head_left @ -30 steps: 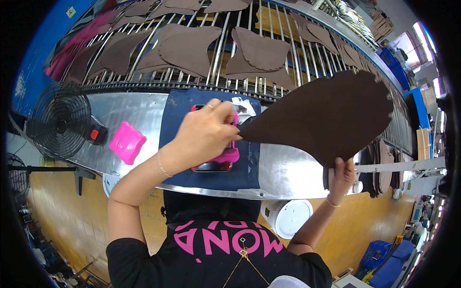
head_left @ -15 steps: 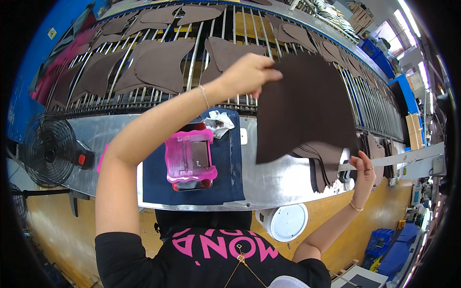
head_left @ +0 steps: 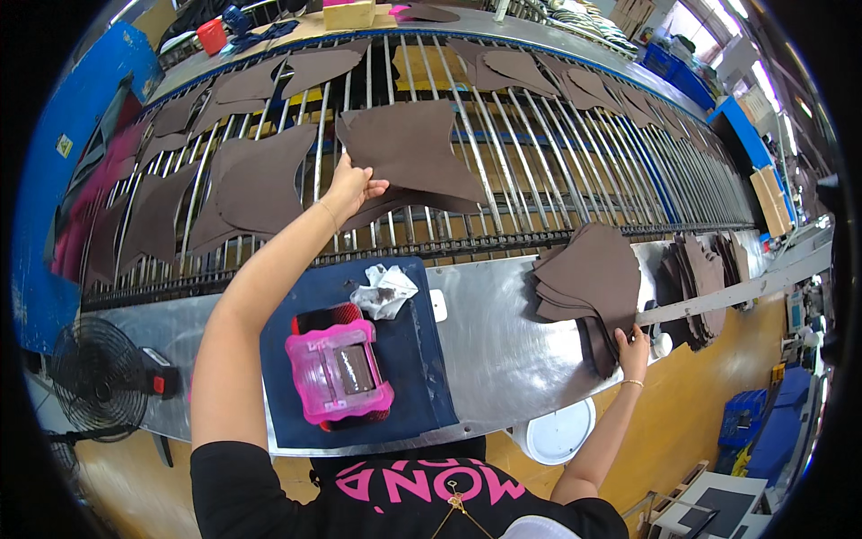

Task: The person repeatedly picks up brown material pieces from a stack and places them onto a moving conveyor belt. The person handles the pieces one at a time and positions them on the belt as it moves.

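Observation:
My left hand [head_left: 355,187] pinches the near left edge of a dark brown flat cut piece [head_left: 409,148], which lies on the metal bars over another brown piece. At the right, my right hand [head_left: 632,353] has its fingers at the near edge of a fanned stack of brown pieces [head_left: 588,274], closed on that edge. The stack lies on the metal table [head_left: 494,323]. Between my arms, a pink roller tool [head_left: 334,373] sits on a dark blue mat [head_left: 417,359], beside a crumpled white cloth [head_left: 384,292].
Beyond the table runs a rack of metal bars [head_left: 530,171] with several brown pieces [head_left: 265,184] laid on it. A black fan [head_left: 99,377] stands at the left. A pale bar [head_left: 718,301] crosses near more stacked pieces [head_left: 696,278]. Below the table edge is a white bucket [head_left: 561,431].
The brown piece held up between my hands has moved left and away, down onto the bars with my left hand. My right hand has let go of it and lowered to the stack.

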Action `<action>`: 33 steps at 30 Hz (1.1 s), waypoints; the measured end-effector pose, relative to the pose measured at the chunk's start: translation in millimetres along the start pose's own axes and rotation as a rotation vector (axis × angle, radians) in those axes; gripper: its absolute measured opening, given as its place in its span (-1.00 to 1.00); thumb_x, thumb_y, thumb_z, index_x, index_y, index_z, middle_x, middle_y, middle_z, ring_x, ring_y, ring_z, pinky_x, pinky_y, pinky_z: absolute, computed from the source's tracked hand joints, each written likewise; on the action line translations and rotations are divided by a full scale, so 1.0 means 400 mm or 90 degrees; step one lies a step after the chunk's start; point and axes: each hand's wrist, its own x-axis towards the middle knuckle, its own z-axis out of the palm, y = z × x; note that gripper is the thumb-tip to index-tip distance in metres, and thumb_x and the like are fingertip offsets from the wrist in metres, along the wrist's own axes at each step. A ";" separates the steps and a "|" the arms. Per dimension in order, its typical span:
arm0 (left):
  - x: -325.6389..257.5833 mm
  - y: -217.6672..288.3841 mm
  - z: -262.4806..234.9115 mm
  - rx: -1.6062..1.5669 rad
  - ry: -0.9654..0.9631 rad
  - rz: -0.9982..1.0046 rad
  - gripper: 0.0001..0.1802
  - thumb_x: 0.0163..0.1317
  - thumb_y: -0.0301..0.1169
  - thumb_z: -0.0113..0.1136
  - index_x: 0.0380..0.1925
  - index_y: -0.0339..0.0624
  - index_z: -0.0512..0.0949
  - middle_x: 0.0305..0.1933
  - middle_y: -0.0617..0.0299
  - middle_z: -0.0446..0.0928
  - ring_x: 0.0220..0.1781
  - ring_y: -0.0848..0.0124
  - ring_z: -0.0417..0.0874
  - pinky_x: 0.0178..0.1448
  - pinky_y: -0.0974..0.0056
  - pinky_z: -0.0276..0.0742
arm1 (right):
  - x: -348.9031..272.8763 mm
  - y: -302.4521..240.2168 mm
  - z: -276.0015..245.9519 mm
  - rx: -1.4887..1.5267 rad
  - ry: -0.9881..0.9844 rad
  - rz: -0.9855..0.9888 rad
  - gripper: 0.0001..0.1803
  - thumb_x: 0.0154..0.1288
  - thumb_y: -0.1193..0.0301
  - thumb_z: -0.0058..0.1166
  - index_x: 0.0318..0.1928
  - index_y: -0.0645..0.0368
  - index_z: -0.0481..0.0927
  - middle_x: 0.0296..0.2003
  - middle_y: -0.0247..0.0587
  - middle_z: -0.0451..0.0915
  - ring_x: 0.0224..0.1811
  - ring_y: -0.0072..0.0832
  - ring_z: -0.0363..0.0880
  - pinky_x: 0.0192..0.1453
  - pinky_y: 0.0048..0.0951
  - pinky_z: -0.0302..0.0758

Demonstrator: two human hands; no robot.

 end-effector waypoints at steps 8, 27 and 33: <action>0.062 -0.035 0.022 0.038 -0.024 -0.032 -0.47 0.39 -0.65 -0.27 0.33 -0.08 0.00 0.03 -0.07 0.42 -0.36 0.25 0.68 -0.40 0.30 0.69 | 0.006 -0.011 -0.009 -0.040 0.033 0.057 -0.33 0.11 0.14 0.36 0.09 0.40 0.53 -0.03 0.17 0.53 0.08 -0.02 0.49 0.19 -0.20 0.42; -0.389 0.183 -0.138 0.393 -0.104 0.066 -0.21 0.32 -0.09 0.18 0.40 -0.22 0.11 -0.05 0.03 0.52 -0.36 0.40 0.68 -0.42 0.39 0.59 | 0.142 0.101 0.024 0.094 -0.035 0.095 -0.25 -0.19 0.05 0.55 -0.16 0.38 0.50 -0.19 0.05 0.61 -0.09 -0.19 0.58 0.02 -0.29 0.48; -0.626 0.220 -0.185 0.413 -0.090 0.135 -0.44 0.34 -0.13 0.14 0.23 -0.24 0.40 -0.13 0.19 0.54 -0.34 0.49 0.65 -0.40 0.44 0.58 | 0.058 -0.047 -0.069 0.079 0.003 0.035 -0.57 0.27 0.34 0.13 0.06 0.37 0.51 -0.35 0.09 0.63 -0.64 -0.31 0.61 -0.64 -0.39 0.55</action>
